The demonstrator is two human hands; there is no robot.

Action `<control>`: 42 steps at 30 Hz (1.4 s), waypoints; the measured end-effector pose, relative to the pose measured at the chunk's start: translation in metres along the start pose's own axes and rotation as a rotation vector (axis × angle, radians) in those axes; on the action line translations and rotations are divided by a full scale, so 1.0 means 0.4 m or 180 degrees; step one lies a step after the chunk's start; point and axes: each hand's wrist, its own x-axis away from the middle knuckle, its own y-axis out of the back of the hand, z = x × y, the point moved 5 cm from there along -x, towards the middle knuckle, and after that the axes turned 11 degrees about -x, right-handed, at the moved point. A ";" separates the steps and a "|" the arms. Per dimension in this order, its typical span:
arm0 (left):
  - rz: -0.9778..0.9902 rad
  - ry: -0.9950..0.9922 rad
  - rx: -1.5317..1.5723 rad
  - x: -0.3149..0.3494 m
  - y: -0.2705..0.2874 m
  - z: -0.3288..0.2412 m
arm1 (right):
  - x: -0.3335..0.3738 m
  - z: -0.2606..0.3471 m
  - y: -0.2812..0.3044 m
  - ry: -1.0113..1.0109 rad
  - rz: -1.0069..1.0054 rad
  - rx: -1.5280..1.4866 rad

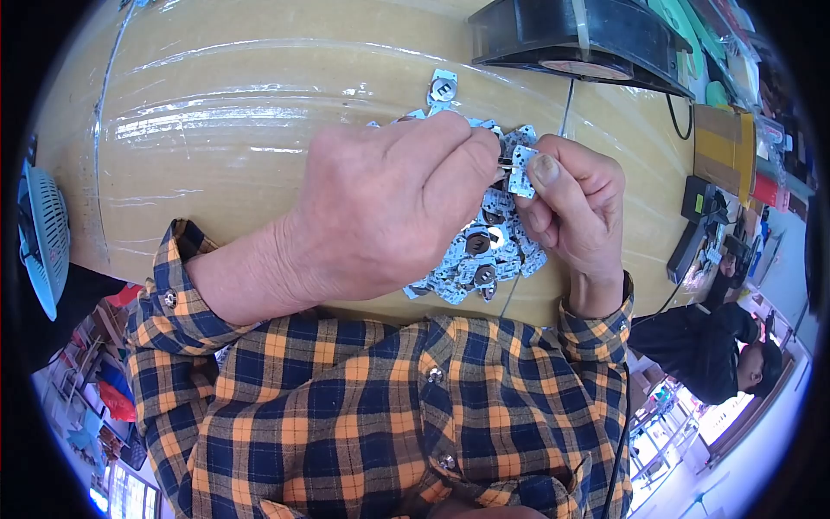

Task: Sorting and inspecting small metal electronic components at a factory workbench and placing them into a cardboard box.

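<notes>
Between the thumb and fingers of my right hand (577,195) is a small pale circuit board (521,171), held up over the pile. My left hand (393,195) reaches across from the left with its fingers closed together, right up against the board's left edge. Thin dark metal tips show between those fingers and the board; what they belong to is hidden by the hand. Under both hands lies a heap of similar small circuit boards (497,251), several with round dark or silvery parts. A single board with a round silvery part (443,89) rests at the heap's far edge.
A black fan-like housing (579,43) stands on the tan, film-covered table (216,112) at the far right. A cardboard box (722,143) and black devices (696,216) are farther right. A blue plastic basket (47,233) is at left. Another person (709,355) is at lower right.
</notes>
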 end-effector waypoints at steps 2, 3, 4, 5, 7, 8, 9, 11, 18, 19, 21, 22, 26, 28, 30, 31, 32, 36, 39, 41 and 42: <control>-0.0009 -0.0045 -0.0281 -0.002 0.004 -0.009 | 0.002 0.004 0.000 -0.0096 -0.0095 -0.0012; 0.0022 -0.0056 -0.0349 -0.004 0.006 -0.011 | 0.002 0.006 -0.001 -0.0088 -0.0094 -0.0003; 0.0055 -0.0062 -0.0416 -0.004 0.004 -0.011 | 0.001 0.003 0.000 -0.0125 -0.0142 -0.0103; 0.0044 -0.0062 -0.0419 -0.004 0.004 -0.008 | -0.001 0.001 0.001 -0.0159 -0.0191 -0.0203; 0.0111 -0.0011 0.0147 -0.008 0.001 0.004 | -0.006 -0.001 0.000 -0.0187 -0.0247 -0.0314; 0.0090 -0.0033 0.0133 -0.015 0.003 0.005 | -0.007 0.001 0.003 -0.0222 -0.0304 -0.0437; 0.0211 -0.0049 0.0148 -0.023 0.002 0.006 | -0.007 0.009 0.006 -0.0187 -0.0301 -0.0426; 0.0337 -0.0088 0.0137 -0.042 0.010 0.005 | -0.010 0.018 0.013 -0.0223 -0.0387 -0.0268; 0.0431 -0.0218 0.0044 -0.076 0.004 -0.002 | -0.009 0.073 0.024 0.0429 -0.0250 0.0601; 0.0215 -0.0262 0.0043 -0.070 -0.004 0.001 | -0.011 0.065 0.022 0.0468 -0.0363 0.0547; 0.0083 -0.0338 -0.0073 -0.054 -0.021 0.005 | -0.017 0.048 0.027 0.0503 -0.0470 0.0491; -0.0029 -0.0365 -0.0208 -0.047 -0.020 0.004 | -0.019 0.042 0.024 0.0482 -0.0463 0.0466; -0.0252 -0.0528 -0.0445 -0.041 -0.025 0.013 | -0.020 0.036 0.014 0.0406 -0.0510 0.0358; -0.0221 -0.0551 -0.0381 -0.037 -0.021 0.009 | -0.017 0.037 0.018 0.0364 -0.0550 0.0323; -0.0284 -0.0591 -0.0324 -0.043 -0.010 0.007 | -0.012 0.024 0.016 -0.0027 -0.0275 -0.0142; -0.0354 -0.0622 -0.0286 -0.041 -0.006 0.006 | -0.011 0.023 0.011 -0.0109 -0.0309 -0.0267; -0.0340 -0.0614 -0.0279 -0.038 -0.007 0.004 | -0.012 0.023 0.011 -0.0123 -0.0311 -0.0276; -0.0359 -0.0479 -0.0452 -0.030 -0.015 0.002 | -0.021 0.020 0.013 -0.0067 -0.0161 -0.0078; -0.0223 -0.0267 -0.0345 -0.029 -0.012 0.000 | -0.023 0.024 0.012 0.0043 -0.0138 0.0062; -0.0079 -0.0116 -0.0264 -0.035 -0.005 0.006 | -0.023 0.026 0.012 0.0090 -0.0153 0.0062; 0.0126 0.0083 0.0015 -0.040 -0.005 0.016 | -0.021 0.018 0.017 -0.0135 -0.0199 -0.0175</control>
